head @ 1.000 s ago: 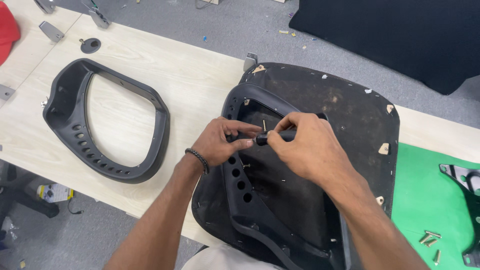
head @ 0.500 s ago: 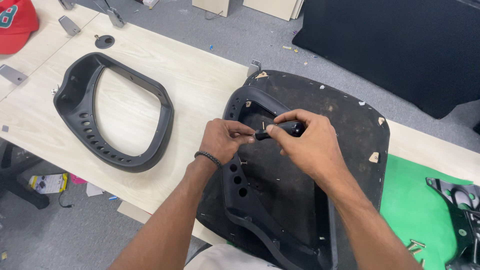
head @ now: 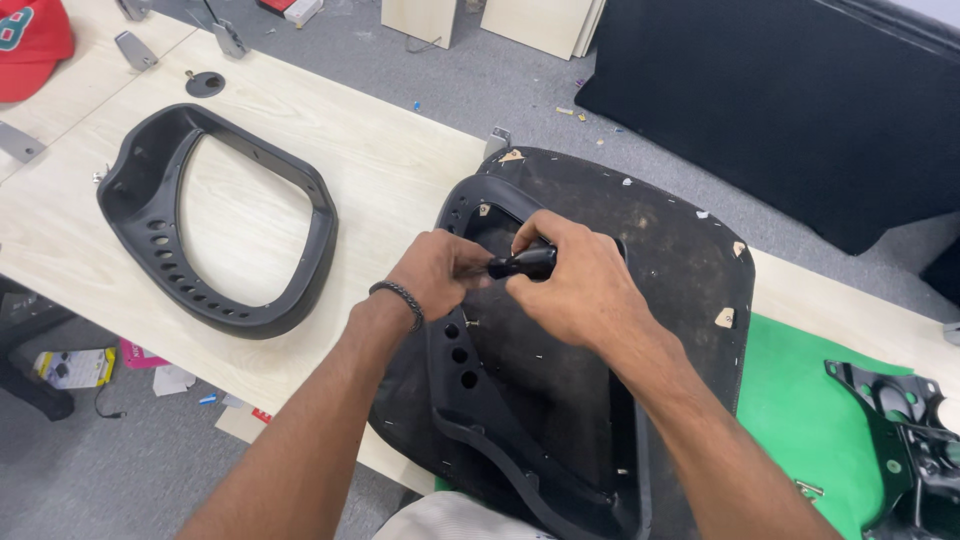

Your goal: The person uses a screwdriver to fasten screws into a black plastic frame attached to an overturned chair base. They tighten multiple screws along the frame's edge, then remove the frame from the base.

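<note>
Both hands have drawn tighter together over the upturned seat base (head: pixel 650 300). The right hand (head: pixel 575 285) is curled around a short black tool handle (head: pixel 525 263), now hiding the small upright pin that showed a moment ago. At its nine o'clock, the left hand (head: pixel 435 275) pinches at the handle's tip against the black plastic frame (head: pixel 470 400). A second plastic frame (head: pixel 215 225) lies untouched at ten o'clock on the pale surface (head: pixel 390 160).

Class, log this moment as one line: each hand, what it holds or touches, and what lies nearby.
left hand: on black plastic frame | right hand: gripping black tool handle | under: dark seat base | nearby: second black frame on pale wooden table
</note>
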